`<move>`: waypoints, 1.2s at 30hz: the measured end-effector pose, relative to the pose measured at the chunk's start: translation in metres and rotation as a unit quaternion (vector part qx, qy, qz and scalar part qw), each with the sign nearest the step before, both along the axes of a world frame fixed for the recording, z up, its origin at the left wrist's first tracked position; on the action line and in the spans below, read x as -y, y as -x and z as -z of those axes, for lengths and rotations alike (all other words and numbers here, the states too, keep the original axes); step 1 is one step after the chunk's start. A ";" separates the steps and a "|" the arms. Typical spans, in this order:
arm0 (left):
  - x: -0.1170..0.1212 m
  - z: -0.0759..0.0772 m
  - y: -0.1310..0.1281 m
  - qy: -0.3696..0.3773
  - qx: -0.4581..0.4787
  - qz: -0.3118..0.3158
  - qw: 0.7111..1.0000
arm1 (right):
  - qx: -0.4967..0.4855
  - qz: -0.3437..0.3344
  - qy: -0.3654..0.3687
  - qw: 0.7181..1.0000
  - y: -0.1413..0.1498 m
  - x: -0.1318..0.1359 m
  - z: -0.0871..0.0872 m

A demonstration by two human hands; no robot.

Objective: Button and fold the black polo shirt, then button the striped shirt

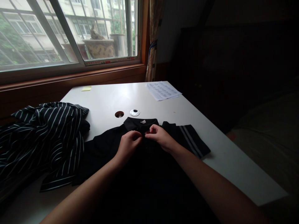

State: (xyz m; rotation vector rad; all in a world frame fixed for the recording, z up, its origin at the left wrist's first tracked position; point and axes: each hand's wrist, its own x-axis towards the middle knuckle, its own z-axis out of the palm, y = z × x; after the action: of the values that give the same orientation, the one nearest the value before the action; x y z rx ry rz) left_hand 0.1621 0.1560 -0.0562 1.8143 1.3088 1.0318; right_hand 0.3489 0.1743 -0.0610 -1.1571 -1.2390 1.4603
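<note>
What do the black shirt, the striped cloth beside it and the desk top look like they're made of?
Black shirt: matte fabric, possibly cotton; it drapes softly, but the weave is too dark to see.
Striped cloth: thin, soft fabric, fibre unclear; it crumples in loose folds.
Desk top: probably laminate or painted board; smooth, white, with hazy glare.

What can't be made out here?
All in the head view:
Whether the left hand and right hand pinch the black collared shirt: fingers and shadow hide it.
Shirt's lower part: lost in shadow.
Text on white printed sheets: too small.
Black-and-white striped cloth: cut by left edge.
</note>
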 end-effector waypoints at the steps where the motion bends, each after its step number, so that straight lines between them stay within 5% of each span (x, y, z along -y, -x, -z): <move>1: 0.001 -0.001 0.000 -0.002 -0.004 -0.002 1.000 | 0.000 0.000 -0.001 1.000 0.000 0.000 0.000; 20: 0.004 0.007 -0.003 -0.047 -0.014 0.020 0.999 | 0.126 0.022 -0.068 0.989 0.001 0.001 0.002; 36: 0.002 0.009 -0.003 -0.032 -0.004 0.021 0.999 | 0.035 0.028 0.016 0.999 0.005 0.002 -0.004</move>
State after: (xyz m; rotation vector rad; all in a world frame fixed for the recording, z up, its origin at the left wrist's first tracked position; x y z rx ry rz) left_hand 0.1655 0.1537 -0.0656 1.8861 1.2508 1.0565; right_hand 0.3434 0.1725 -0.0567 -1.2651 -1.2240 1.4129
